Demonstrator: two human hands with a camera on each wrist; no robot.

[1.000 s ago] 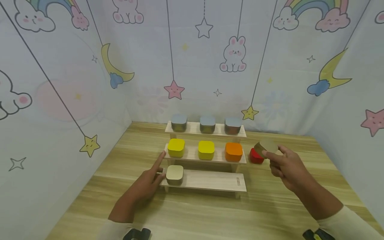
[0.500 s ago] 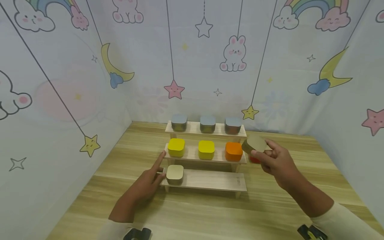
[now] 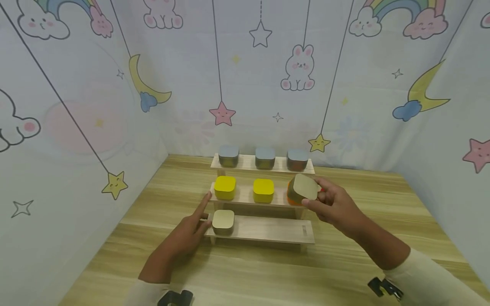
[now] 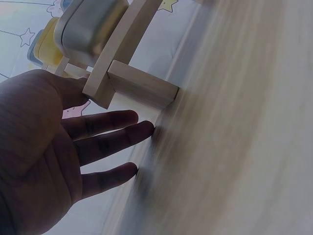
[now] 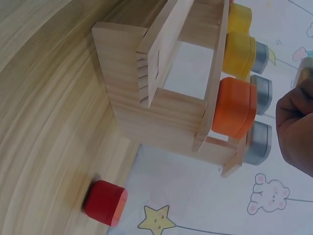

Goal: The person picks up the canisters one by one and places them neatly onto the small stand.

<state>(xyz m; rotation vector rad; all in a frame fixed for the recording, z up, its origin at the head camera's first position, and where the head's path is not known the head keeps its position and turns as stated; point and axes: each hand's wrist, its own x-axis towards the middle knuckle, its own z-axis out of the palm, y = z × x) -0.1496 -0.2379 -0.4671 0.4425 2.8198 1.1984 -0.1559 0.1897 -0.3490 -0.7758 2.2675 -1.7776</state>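
Observation:
My right hand (image 3: 337, 208) pinches a beige rounded-square box (image 3: 305, 187) between thumb and fingers. It is tilted and held in front of the orange box (image 3: 292, 201), mostly hiding it in the head view. In the right wrist view, the orange box (image 5: 234, 107) shows fully on the middle step. With fingers extended, my left hand (image 3: 183, 236) touches the left end of the three-step wooden stand (image 3: 268, 229). Beside its thumb, another beige box (image 3: 223, 222) sits on the lowest step. In the left wrist view, the hand's fingers (image 4: 112, 147) are spread beside the stand.
Two yellow boxes (image 3: 263, 190) share the middle step. Three grey-topped boxes (image 3: 265, 158) line the top step. A red box (image 5: 105, 203) rests on the table right of the stand. Patterned cloth walls (image 3: 268, 106) enclose the back and sides.
My right hand has moved left with the beige box, from above the red box to in front of the orange one. The left hand has stayed in place.

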